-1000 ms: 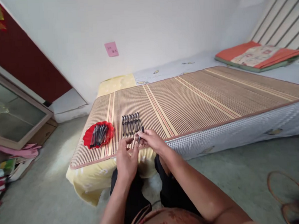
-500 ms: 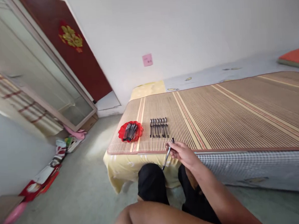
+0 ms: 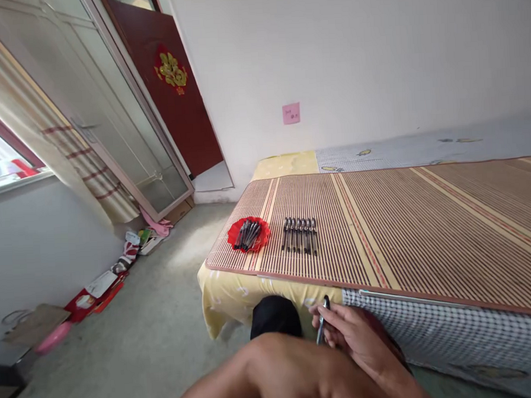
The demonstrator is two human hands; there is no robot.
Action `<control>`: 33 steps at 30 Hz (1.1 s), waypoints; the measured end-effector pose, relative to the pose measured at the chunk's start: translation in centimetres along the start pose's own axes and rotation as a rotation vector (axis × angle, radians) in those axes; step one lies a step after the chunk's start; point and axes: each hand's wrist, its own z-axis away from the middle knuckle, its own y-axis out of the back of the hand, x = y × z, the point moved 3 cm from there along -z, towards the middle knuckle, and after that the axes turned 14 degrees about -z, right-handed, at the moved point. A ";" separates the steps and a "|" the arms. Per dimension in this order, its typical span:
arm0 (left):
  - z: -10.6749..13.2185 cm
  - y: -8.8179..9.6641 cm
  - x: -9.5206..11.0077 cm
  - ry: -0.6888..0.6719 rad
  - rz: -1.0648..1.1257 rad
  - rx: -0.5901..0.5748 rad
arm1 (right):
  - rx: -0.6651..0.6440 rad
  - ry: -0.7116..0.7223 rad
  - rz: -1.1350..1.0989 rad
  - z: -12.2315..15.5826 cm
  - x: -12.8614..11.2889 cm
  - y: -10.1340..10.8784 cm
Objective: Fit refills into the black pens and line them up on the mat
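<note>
My right hand [image 3: 350,334] is closed around a pen [image 3: 322,324] with a dark cap, held tilted just off the near edge of the bed. Close below the camera, the back of my left hand [image 3: 301,366] and its bent wrist cross in front, hiding the pen's lower end. The left fingers are out of sight. On the striped mat [image 3: 383,228], several capped pens [image 3: 299,236] lie side by side in a neat row. To their left, a red scalloped dish [image 3: 232,233] holds a loose pile of similar pens [image 3: 248,234].
My dark-clothed knee [image 3: 275,316] is against the yellow sheet [image 3: 224,296] at the bed's front. A pink note [image 3: 291,113] is stuck on the wall. Along the left wall, bags and papers [image 3: 101,285] lie on the floor, near a pink balloon-like object [image 3: 54,338].
My right hand has drawn back from the mat toward my body with the pen. My left hand has risen closer in front of it. The view has turned left.
</note>
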 end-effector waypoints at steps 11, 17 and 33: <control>1.4 5.2 -2.2 -0.135 -0.082 0.162 | -0.132 0.167 -0.036 0.5 -5.3 -5.2; -1.3 2.9 -5.0 -0.086 0.139 0.034 | -0.157 0.247 0.133 1.4 -6.0 -7.0; -4.4 -0.4 -7.1 0.021 0.105 -0.018 | 0.248 0.490 -0.018 0.0 -8.9 0.6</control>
